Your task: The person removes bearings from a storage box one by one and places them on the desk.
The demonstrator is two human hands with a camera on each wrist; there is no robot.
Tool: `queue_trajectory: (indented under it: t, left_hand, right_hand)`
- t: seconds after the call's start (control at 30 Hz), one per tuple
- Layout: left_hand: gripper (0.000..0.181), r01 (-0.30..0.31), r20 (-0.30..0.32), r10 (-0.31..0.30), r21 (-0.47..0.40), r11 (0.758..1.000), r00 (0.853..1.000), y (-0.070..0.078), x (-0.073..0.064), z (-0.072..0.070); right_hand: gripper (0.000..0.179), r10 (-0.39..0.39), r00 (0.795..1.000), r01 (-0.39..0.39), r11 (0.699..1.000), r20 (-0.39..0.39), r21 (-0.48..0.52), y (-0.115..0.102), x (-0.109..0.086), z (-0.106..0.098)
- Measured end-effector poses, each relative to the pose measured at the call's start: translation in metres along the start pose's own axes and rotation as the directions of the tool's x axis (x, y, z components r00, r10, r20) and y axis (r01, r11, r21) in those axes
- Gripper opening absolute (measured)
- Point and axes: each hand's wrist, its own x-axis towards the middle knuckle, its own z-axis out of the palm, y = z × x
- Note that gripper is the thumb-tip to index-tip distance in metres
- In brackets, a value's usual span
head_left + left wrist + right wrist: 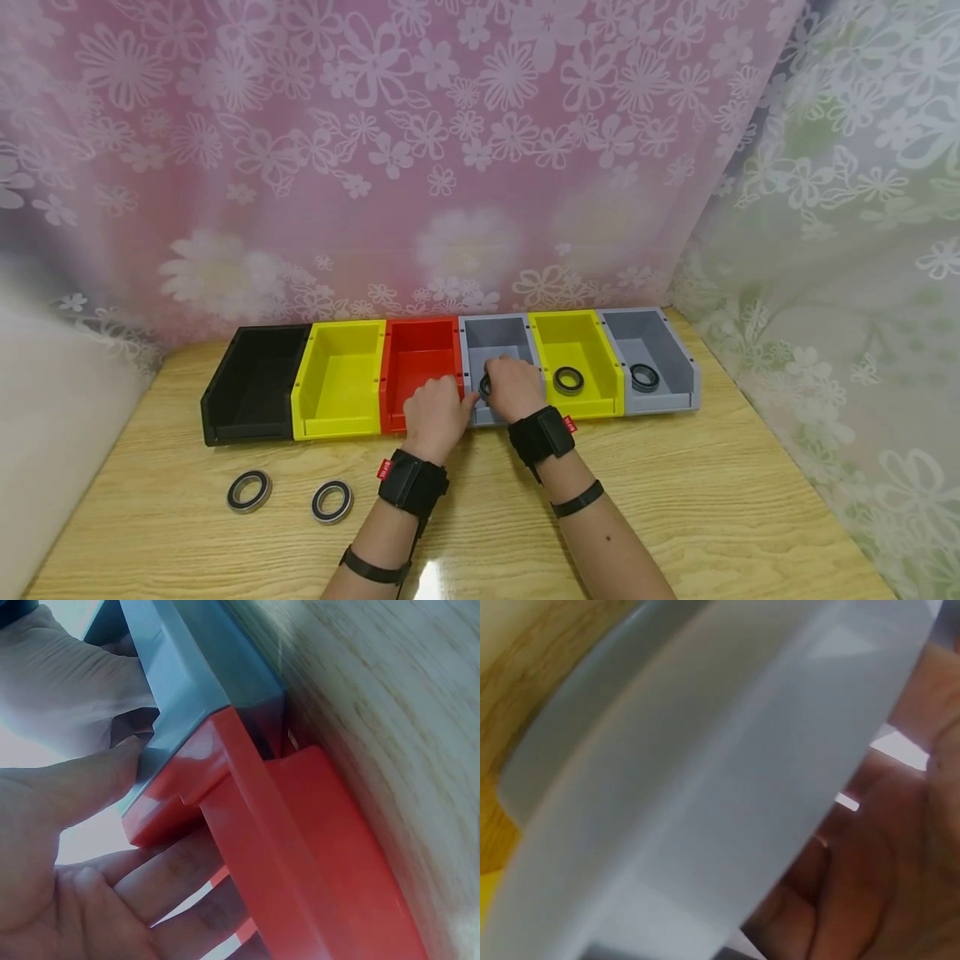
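A black-sealed ball bearing (484, 386) is partly hidden at the front left of the middle grey bin (498, 333). My right hand (515, 389) reaches into that bin and holds the bearing, its curled fingers showing behind the grey wall in the right wrist view. My left hand (437, 417) is over the front of the red bin (422, 332). In the left wrist view, its thumb lies at the grey bin's edge near the bearing, while the other fingers extend loosely behind the red front wall.
A yellow bin (576, 337) and a grey bin (660, 333) at right each contain a bearing. Left of the red bin stand another yellow bin (341, 383) and a black bin (255, 375). Two bearings, one left (249, 491) and one right (332, 502), lie on the wooden table.
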Motion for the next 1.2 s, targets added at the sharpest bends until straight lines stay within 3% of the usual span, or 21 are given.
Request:
queue_trajectory:
  t: [0.5,0.73,1.2]
  left_hand:
    - [0.048,0.012,0.012,-0.012,0.003,1.000,1.000,0.001,0.001,0.000]
    - [0.048,0.012,0.014,-0.012,-0.005,1.000,1.000,0.000,-0.001,0.000]
    - [0.047,0.037,0.041,-0.037,-0.004,0.999,0.998,0.001,0.002,0.001]
  right_hand:
    - [0.040,0.026,0.999,-0.028,0.997,0.036,0.065,0.005,0.007,-0.003]
    - [0.034,0.019,0.997,-0.030,0.989,0.078,0.147,0.006,0.007,-0.008]
    - [0.049,0.013,0.995,-0.037,0.965,0.096,0.258,0.011,0.002,-0.031]
